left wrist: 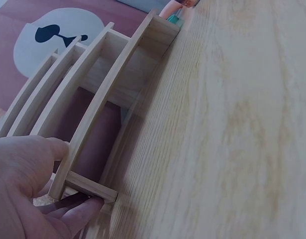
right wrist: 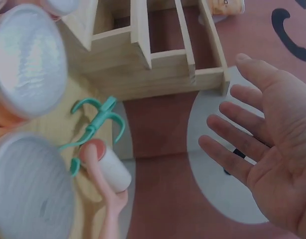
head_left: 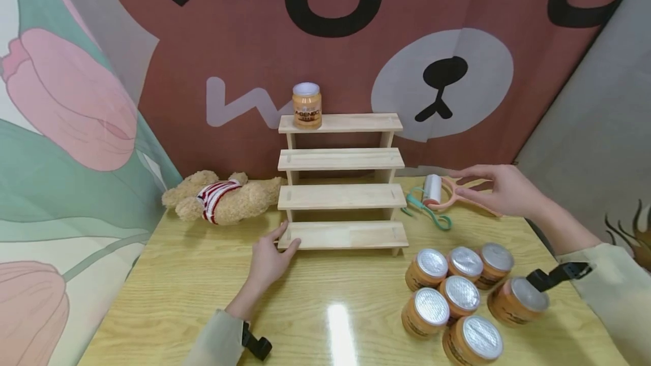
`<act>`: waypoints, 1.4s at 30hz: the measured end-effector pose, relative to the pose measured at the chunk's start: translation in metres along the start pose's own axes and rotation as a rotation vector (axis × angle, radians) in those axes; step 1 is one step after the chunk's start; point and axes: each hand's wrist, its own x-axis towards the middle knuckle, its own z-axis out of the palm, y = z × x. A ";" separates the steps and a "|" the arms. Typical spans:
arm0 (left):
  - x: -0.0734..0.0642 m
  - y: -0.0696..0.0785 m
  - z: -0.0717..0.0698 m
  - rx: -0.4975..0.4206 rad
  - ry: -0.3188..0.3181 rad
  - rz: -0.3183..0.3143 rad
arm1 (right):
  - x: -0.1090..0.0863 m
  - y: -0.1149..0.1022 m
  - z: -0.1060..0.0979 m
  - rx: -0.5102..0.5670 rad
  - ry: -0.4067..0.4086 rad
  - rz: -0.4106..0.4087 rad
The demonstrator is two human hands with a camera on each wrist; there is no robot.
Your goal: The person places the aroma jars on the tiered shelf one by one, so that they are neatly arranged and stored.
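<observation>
Orange jar [head_left: 307,101], label [head_left: 307,115] apparently "A-BENDO"

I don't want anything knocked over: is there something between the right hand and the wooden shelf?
Yes: the lint roller and a teal item lie on the table between the right hand and the wooden shelf. Nothing visible stands taller in that gap.

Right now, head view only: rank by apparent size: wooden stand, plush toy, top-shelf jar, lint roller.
1. Wooden stand
2. Plush toy
Unsure: lint roller and top-shelf jar; the right hand partly covers the roller.
</observation>
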 end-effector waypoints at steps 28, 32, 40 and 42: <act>0.000 0.000 0.001 0.002 0.015 -0.007 | -0.079 0.023 0.004 0.155 -0.247 -0.044; -0.001 -0.001 0.000 -0.008 0.002 -0.015 | -0.086 0.028 0.005 0.206 -0.312 -0.014; -0.001 0.000 0.001 -0.003 0.007 0.000 | -0.096 0.038 0.007 0.182 -0.418 -0.002; 0.000 -0.002 0.001 -0.014 0.008 0.002 | -0.097 0.039 0.010 0.178 -0.442 0.004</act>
